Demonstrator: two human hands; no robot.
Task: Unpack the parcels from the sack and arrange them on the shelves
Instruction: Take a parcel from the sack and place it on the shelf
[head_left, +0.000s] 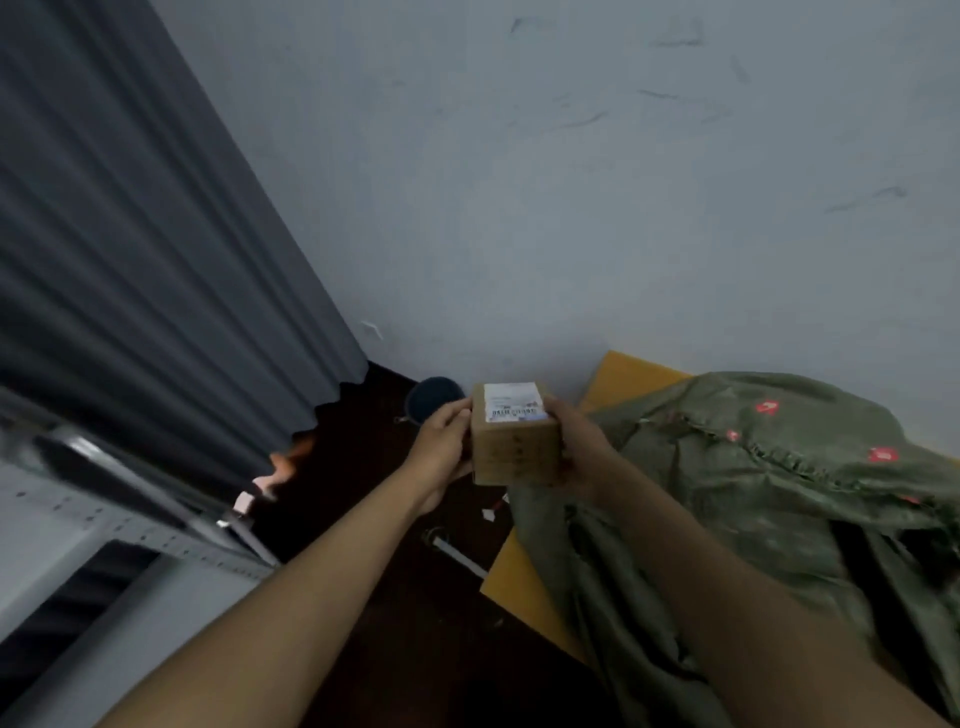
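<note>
A small brown cardboard parcel (515, 451) with a white shipping label on top is held in the air between both hands. My left hand (441, 448) grips its left side, and my right hand (582, 447) grips its right side. The olive-green sack (753, 499) with red marks lies crumpled to the right, under my right forearm. A grey metal shelf (119, 525) stands at the lower left.
The sack rests on a yellow surface (623, 379) against the pale wall. A grey corrugated shutter (130, 234) fills the left side. A dark round object (434, 397) and small bits of debris lie on the dark floor (441, 649) between shelf and sack.
</note>
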